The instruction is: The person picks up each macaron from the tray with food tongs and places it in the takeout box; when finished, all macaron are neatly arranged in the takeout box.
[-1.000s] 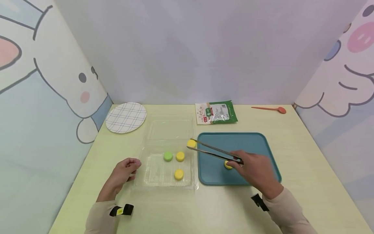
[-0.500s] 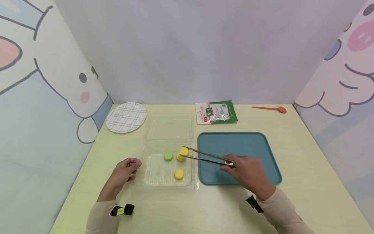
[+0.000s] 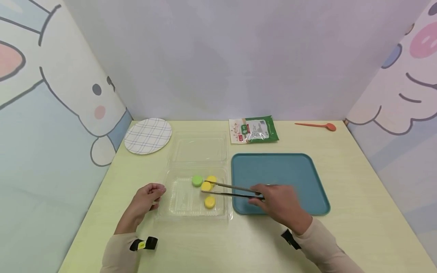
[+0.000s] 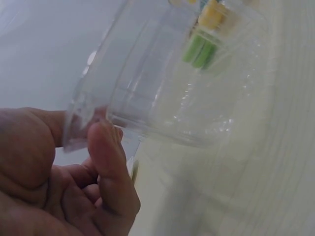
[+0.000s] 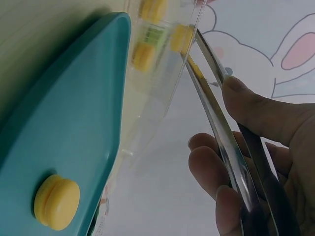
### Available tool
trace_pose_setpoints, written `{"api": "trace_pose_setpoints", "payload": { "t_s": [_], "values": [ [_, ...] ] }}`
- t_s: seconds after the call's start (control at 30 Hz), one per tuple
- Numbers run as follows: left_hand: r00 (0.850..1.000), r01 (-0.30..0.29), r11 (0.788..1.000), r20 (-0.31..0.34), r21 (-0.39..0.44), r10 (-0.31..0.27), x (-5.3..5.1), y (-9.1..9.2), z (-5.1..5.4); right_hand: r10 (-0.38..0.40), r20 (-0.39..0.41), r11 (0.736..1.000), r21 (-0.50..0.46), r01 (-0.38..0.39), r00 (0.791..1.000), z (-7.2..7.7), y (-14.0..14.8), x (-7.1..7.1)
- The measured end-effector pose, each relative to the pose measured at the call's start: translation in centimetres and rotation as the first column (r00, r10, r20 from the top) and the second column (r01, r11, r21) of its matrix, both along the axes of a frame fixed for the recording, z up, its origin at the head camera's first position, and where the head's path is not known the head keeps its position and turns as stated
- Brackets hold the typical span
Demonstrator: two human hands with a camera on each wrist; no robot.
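My right hand grips metal tongs whose tips hold a yellow macaron over the clear plastic container. Inside the container are a green macaron, a second yellow macaron behind the held one, and a third yellow macaron nearer the front. At the container's left edge, my left hand pinches the rim between thumb and fingers, as the left wrist view shows. Another yellow macaron lies on the blue tray; in the head view my right hand hides it.
The container's transparent lid lies folded back behind it. Farther back are a checked plate on the left, a green and white packet, and an orange spoon on the right. Walls enclose the table's back and sides.
The right hand has moved left, carrying the yellow macaron in the tongs from the container's right edge to beside the green one. The left hand has stayed at the rim.
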State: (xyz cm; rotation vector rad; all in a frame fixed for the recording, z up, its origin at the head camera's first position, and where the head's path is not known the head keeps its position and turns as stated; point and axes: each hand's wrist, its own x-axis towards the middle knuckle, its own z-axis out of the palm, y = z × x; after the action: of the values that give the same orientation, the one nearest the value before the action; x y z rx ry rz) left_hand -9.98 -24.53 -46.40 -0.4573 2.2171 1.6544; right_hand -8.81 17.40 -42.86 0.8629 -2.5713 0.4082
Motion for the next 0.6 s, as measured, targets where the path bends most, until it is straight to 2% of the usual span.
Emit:
{"api": "trace_pose_setpoints", "payload": {
  "t_s": [0.27, 0.6],
  "values": [
    [1.000, 0.003, 1.000, -0.007, 0.005, -0.003, -0.3, 0.0, 0.1, 0.077, 0.050, 0.997, -0.017, -0.076, 0.996, -0.4, -1.2, -0.1],
    [1.000, 0.002, 1.000, 0.007, -0.011, -0.002, 0.0, -0.1, -0.3, 0.099, 0.086, 0.994, 0.042, -0.103, 0.991, -0.1, -2.7, -0.1]
  ]
}}
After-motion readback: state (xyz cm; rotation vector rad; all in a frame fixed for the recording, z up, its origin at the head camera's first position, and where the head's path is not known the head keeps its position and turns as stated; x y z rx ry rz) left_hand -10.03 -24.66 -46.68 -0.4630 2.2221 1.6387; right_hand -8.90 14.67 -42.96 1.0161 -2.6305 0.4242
